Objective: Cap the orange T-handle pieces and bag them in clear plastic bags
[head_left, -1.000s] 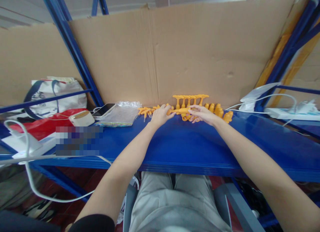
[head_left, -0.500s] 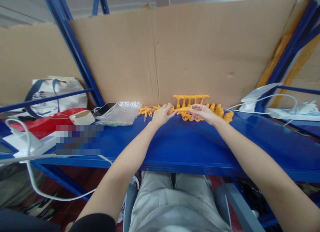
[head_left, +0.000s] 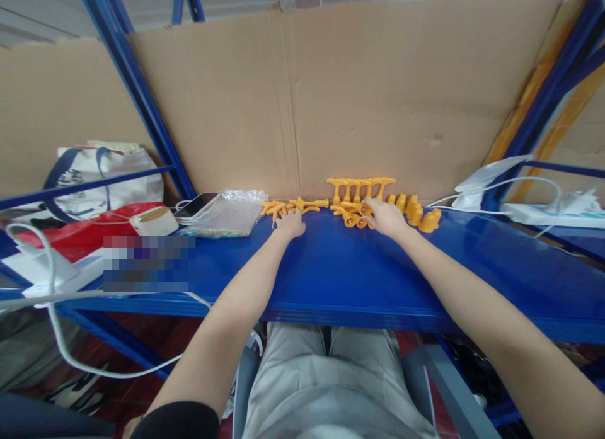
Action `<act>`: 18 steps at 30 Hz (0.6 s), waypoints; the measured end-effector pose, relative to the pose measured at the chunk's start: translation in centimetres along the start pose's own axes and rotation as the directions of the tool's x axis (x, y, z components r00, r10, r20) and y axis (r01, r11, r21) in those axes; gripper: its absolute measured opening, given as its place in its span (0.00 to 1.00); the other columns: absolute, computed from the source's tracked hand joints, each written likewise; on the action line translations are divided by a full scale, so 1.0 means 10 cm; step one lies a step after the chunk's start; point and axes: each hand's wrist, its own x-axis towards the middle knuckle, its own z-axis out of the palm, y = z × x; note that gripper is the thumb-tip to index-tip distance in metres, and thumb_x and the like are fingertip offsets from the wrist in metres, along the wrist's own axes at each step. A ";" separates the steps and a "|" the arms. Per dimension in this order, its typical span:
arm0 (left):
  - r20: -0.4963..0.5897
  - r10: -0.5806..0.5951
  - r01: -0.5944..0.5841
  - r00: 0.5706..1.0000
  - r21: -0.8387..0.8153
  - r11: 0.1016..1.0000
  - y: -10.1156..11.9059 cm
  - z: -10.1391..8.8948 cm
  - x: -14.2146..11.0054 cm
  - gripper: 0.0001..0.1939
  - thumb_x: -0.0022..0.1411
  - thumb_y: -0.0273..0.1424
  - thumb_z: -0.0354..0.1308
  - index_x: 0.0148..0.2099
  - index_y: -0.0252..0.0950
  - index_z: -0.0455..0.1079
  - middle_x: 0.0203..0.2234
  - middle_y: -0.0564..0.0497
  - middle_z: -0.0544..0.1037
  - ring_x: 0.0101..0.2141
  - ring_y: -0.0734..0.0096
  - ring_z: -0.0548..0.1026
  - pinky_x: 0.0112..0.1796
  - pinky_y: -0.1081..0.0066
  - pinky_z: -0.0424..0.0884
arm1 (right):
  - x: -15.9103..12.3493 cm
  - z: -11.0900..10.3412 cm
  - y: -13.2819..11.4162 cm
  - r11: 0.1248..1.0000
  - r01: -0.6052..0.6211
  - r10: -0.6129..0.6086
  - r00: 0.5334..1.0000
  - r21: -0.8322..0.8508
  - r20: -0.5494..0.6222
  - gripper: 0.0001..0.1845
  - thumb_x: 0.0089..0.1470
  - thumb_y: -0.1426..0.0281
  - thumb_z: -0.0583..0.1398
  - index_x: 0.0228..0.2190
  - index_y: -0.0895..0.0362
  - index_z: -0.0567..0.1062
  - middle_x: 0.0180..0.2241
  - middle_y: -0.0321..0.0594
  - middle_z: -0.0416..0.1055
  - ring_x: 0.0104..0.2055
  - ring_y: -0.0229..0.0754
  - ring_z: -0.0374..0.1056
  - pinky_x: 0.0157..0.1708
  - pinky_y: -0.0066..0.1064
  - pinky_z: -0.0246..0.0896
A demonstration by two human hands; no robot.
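My left hand (head_left: 290, 224) reaches low over a loose row of orange corkscrew pieces (head_left: 270, 208), some with metal spirals. Its fingers are apart and rest on or just above the pieces; the fingertips are partly lost among them. A longer orange piece (head_left: 316, 204) lies right behind that hand. My right hand (head_left: 388, 218) is closed, thumb and fingers around an orange tube-like part (head_left: 365, 210) whose round open end faces me. More such hollow orange parts (head_left: 350, 222) lie beside it.
Orange T-shaped handles (head_left: 362, 182) stand in a row against the cardboard panel (head_left: 378, 92). Short orange caps (head_left: 429, 221) stand to the right. Leftward on the blue shelf (head_left: 331, 275) are a plastic bag (head_left: 229, 215), a phone (head_left: 201, 207) and white cables (head_left: 57, 325).
My left hand has moved left and toward me, leaving the longer orange piece lying behind it. My right hand has shifted slightly right and down onto the hollow parts.
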 end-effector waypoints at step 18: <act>0.112 0.033 -0.040 0.993 0.056 0.998 -0.07 0.04 0.05 0.25 0.69 0.36 0.45 0.64 0.39 0.64 0.65 0.42 0.63 0.66 0.46 0.55 0.60 0.44 0.58 | 0.01 0.15 -0.12 1.000 -0.030 0.030 0.996 0.000 0.083 0.28 0.64 0.70 0.50 0.64 0.60 0.60 0.58 0.54 0.68 0.59 0.54 0.65 0.53 0.45 0.60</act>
